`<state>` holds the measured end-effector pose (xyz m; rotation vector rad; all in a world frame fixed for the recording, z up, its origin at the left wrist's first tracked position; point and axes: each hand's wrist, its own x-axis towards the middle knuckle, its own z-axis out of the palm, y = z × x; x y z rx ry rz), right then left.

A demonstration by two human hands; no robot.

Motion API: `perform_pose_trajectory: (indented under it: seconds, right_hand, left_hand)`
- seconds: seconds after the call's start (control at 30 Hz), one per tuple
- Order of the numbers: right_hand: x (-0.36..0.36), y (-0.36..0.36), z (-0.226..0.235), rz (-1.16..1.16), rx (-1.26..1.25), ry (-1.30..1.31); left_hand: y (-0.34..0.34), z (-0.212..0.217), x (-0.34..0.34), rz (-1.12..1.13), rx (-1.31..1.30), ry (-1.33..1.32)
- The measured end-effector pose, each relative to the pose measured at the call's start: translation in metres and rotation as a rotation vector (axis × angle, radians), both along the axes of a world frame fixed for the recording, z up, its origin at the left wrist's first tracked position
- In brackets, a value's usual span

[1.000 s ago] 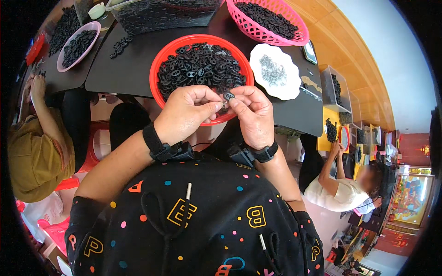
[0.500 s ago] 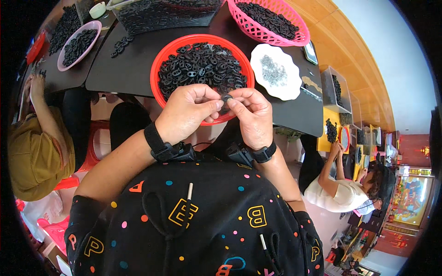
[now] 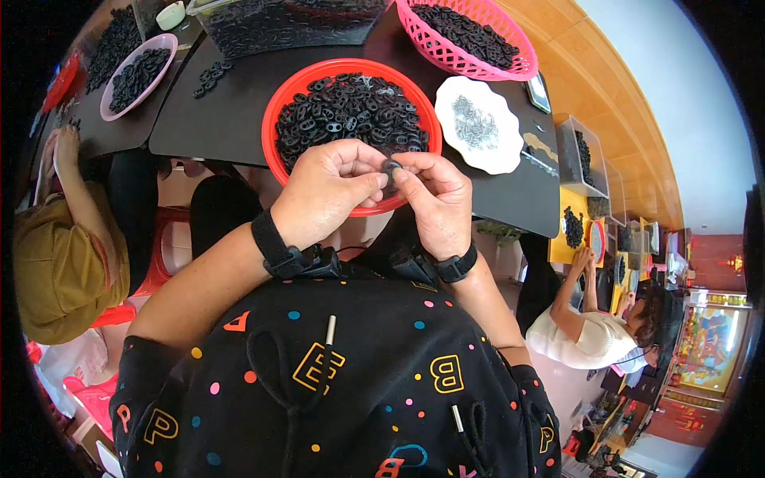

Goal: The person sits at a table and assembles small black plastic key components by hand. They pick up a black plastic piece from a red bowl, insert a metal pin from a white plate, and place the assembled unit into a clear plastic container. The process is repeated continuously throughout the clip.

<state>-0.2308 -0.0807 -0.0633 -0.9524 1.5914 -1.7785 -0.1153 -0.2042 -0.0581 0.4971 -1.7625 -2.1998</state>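
Observation:
Between my fingertips, over the near edge of a red basin (image 3: 272, 119), is a small black oval piece (image 3: 390, 166). My left hand (image 3: 331, 185) pinches it from the left with thumb and forefinger. From the other side my right hand (image 3: 438, 199) grips it the same way, thumb on the near face. Many black oval pieces with two holes (image 3: 351, 115) fill the basin behind my hands. To the basin's right stands a white scalloped plate (image 3: 502, 151) bearing a heap of small shiny metal bits (image 3: 473, 121).
A pink woven basket (image 3: 522, 64) of black pieces stands far right, a clear bin (image 3: 287, 28) at the back. Left are a pale pink bowl (image 3: 163, 46) and loose black pieces (image 3: 211, 78). People sit at left (image 3: 60, 263) and right (image 3: 586, 338).
My fingers have shifted slightly around the black piece, which shows more of its face now. Both hands stay in nearly the same place.

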Motion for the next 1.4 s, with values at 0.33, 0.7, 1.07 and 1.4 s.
perform_pose_trajectory:
  seconds: [0.33, 0.7, 1.07, 1.4]
  right_hand:
    - [0.002, -0.002, -0.013, -0.028, 0.016, 0.235]
    - [0.003, -0.005, -0.014, -0.097, 0.009, 0.492]
    - [0.006, -0.004, -0.013, -0.087, 0.009, 0.499]
    - [0.005, -0.002, -0.010, -0.074, 0.030, 0.608]
  left_hand:
    - [-0.002, -0.002, -0.001, 0.037, 0.072, 0.048]
    - [-0.002, -0.004, 0.001, 0.032, 0.069, 0.054]
    - [-0.004, -0.003, 0.003, 0.020, 0.022, -0.018]
    - [-0.004, -0.003, 0.004, -0.004, -0.005, -0.089]
